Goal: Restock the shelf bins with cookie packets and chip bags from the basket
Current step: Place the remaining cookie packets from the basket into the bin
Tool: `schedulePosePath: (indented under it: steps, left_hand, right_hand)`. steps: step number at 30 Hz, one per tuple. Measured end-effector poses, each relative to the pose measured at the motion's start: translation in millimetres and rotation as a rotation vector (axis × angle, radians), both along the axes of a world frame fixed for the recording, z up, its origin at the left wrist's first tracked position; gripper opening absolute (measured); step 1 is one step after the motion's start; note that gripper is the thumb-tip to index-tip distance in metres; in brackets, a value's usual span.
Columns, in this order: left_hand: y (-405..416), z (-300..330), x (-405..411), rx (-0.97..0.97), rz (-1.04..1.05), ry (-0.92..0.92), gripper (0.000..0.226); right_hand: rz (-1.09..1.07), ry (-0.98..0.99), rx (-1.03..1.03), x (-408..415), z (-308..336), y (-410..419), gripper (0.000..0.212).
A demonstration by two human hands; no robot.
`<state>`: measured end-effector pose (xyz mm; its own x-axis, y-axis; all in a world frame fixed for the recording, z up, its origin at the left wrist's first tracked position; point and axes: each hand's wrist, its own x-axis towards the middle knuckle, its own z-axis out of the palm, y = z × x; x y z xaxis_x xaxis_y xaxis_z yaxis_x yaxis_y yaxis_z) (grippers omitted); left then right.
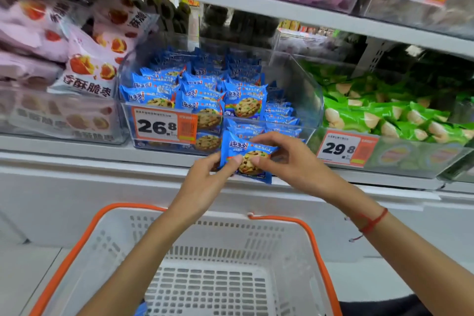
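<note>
Here, cookie bin (311, 100) part-full, hands (246, 161) holding packet (247, 155), basket (179, 244) seemingly near-empty

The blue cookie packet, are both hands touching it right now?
Touching. The head view shows the left hand pinching the blue cookie packet at its left edge and the right hand gripping its right side, thumb on the front.

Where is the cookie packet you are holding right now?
In the head view, the blue cookie packet is in the middle, pinched between the left hand and right hand, just in front of the clear cookie bin and above the basket.
</note>
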<state>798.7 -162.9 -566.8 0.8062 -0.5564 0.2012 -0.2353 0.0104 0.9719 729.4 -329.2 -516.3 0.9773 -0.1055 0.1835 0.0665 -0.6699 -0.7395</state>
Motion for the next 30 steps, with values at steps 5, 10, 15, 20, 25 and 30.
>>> schedulePosePath:
  steps: [5,10,15,20,25,30]
  left_hand:
    - [0,48,21,0.022,0.189,-0.409,0.035]
    - [-10,98,57,0.250,0.281,-0.685,0.040]
    - [-16,100,75,0.576,0.312,-0.845,0.027]
    - [-20,102,72,0.692,0.396,-0.992,0.029]
    - [-24,105,70,0.741,0.390,-1.032,0.028]
    - [-24,103,70,0.813,0.373,-1.003,0.022]
  right_hand:
    - [-0.057,-0.271,0.010,9,46,-6,0.026]
    - [-0.089,-0.309,-0.094,42,69,-24,0.026]
    - [-0.107,-0.294,-0.180,71,44,-29,0.027]
    - [-0.249,-0.337,-0.494,72,45,-24,0.031]
    - [-0.296,-0.263,-0.604,73,49,-14,0.033]
    - [-0.241,-0.163,-0.636,73,52,-11,0.035]
